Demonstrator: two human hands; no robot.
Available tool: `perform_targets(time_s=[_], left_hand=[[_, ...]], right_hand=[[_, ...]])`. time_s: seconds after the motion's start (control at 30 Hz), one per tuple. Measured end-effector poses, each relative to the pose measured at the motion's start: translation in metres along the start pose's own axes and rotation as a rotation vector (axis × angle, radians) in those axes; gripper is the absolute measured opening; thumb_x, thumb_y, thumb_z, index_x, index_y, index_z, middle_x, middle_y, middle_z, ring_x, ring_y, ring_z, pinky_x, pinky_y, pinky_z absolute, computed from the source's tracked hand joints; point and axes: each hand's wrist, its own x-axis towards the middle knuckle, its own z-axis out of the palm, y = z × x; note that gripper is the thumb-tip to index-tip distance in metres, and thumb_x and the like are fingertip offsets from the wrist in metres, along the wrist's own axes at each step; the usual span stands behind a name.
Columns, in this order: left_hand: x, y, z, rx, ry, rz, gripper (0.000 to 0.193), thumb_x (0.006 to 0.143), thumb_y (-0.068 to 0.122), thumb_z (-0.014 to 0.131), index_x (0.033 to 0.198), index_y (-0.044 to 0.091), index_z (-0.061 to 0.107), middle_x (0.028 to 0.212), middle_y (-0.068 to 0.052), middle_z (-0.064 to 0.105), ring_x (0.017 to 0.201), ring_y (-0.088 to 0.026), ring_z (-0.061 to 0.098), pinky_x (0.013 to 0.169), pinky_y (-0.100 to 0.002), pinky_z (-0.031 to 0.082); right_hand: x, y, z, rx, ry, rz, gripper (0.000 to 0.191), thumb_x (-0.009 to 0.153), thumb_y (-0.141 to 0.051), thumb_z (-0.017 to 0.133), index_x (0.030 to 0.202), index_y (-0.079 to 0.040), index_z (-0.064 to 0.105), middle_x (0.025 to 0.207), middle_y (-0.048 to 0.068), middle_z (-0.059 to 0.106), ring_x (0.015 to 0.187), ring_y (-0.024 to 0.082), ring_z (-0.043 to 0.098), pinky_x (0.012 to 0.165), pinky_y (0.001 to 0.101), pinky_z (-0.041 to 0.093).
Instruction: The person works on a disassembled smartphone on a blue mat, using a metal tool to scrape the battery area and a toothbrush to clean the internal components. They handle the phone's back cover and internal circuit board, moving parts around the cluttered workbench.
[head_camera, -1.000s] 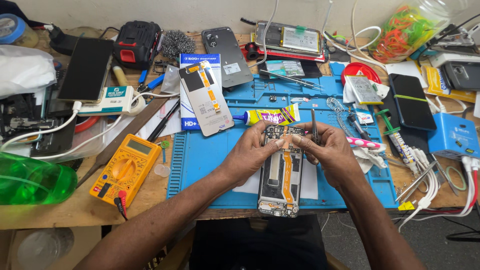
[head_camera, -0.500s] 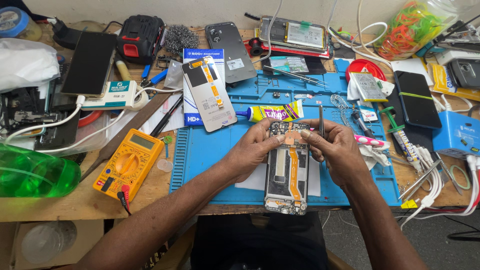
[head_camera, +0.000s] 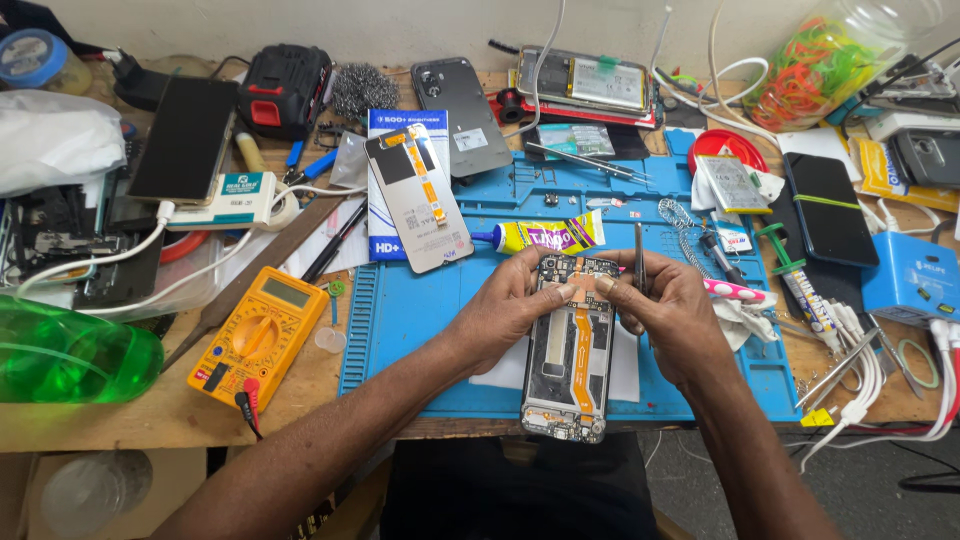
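Crowded blue mat (head_camera: 420, 330): left hand (head_camera: 500, 315) pinches opened phone (head_camera: 570, 350); right hand (head_camera: 665, 310) grips tweezers (head_camera: 640, 258).

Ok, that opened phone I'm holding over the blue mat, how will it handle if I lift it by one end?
The opened phone probably stays fairly stiff, since its frame looks intact. The orange ribbon cable down its middle looks thin and likely tears easily. With the left hand and right hand gripping only its top, the lower end may dip.

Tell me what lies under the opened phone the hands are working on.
The opened phone rests on white paper atop the blue mat. The left hand and right hand cover its upper edges; anything directly beneath stays hidden.
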Motion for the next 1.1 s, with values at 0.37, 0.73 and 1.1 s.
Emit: perform_targets(time_s=[0.37,0.73,1.1], left_hand=[[-0.002,-0.001,0.0,0.105,-0.009,0.027,0.062,0.097,0.025,0.062,0.146,-0.003,0.036,0.111,-0.02,0.063,0.105,-0.019,0.07,0.086,-0.033,0.065],[-0.003,0.004,0.003,0.178,0.031,-0.021,0.058,0.097,0.026,0.063,0.142,-0.001,0.039,0.104,-0.02,0.062,0.103,-0.021,0.071,0.081,-0.034,0.065],[-0.007,0.013,0.009,0.215,0.064,0.046,0.048,0.096,0.024,0.065,0.133,-0.001,0.047,0.104,-0.018,0.067,0.096,-0.019,0.072,0.08,-0.033,0.065]], right_hand=[[-0.001,0.002,-0.001,0.004,0.003,-0.012,0.037,0.085,-0.014,0.078,0.117,0.003,0.073,0.068,-0.004,0.06,0.051,0.001,0.044,0.043,0.0188,0.031],[0.002,0.006,-0.003,-0.027,0.045,-0.058,0.024,0.09,-0.011,0.073,0.108,0.004,0.074,0.067,0.001,0.066,0.051,0.003,0.047,0.043,0.0194,0.033],[-0.003,0.008,-0.001,-0.028,0.018,-0.05,0.032,0.086,-0.012,0.076,0.115,0.003,0.073,0.065,-0.001,0.065,0.051,0.002,0.044,0.043,0.0198,0.03]])
